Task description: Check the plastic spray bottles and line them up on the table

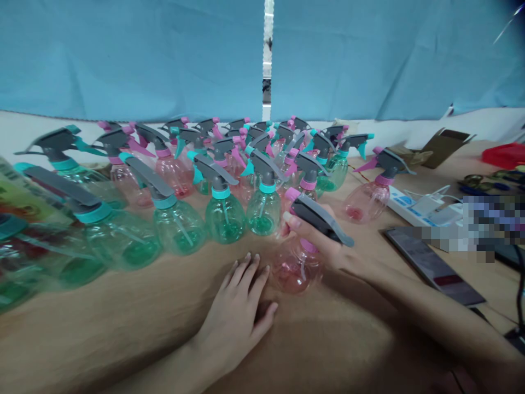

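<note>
My right hand is wrapped round the neck of a pink spray bottle with a grey trigger head and pink cap, holding it upright on the wooden table. My left hand lies flat on the table just left of that bottle, fingers stretched out and holding nothing. Right behind both hands stands a crowd of several green and pink spray bottles.
More green bottles crowd the left side, and a lone pink bottle stands to the right. A white power strip, a dark phone, a cardboard box and a red item lie at right. A blue sheet hangs behind.
</note>
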A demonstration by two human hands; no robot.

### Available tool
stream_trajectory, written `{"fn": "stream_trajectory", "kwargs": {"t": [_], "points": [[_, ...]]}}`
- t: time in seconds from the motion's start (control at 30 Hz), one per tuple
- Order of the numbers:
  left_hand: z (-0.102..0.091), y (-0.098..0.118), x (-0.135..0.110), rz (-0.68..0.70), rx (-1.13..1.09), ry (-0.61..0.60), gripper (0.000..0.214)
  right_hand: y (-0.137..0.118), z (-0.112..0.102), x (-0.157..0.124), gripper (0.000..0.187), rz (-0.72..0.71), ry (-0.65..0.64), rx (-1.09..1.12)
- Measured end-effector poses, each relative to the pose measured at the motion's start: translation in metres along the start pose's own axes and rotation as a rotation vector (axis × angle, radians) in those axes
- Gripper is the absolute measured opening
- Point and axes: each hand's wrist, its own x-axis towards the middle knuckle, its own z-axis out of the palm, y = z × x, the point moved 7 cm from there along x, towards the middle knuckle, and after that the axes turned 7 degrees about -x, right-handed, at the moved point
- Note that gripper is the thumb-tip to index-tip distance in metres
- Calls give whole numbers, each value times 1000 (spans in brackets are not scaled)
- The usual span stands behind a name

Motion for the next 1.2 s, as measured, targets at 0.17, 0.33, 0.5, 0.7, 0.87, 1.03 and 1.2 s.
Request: {"fn": "stream_trajectory", "kwargs": {"t": [0.17,0.33,0.5,0.7,0.87,1.03,1.2], "points": [[0,0,-1,8,-1,7,52,1,-2,-1,17,43,31,49],[1,1,-1,14,-9,9,51,5,7,-2,18,89,-71,232],[1,0,-2,13,-19,21,51,4,20,-3,27,144,-238,387],[1,-1,-2,2,-45,33,50,6,19,1,32,97,-198,352],[2,-2,-2,3,-24,31,51,23,19,1,37,119,-119,276],[2,-2,-2,-7,-32,9,50,21,23,0,35,65,-133,350],[1,-1,-1,-2,-39,10,51,5,21,2,28,96,-178,388]]}}
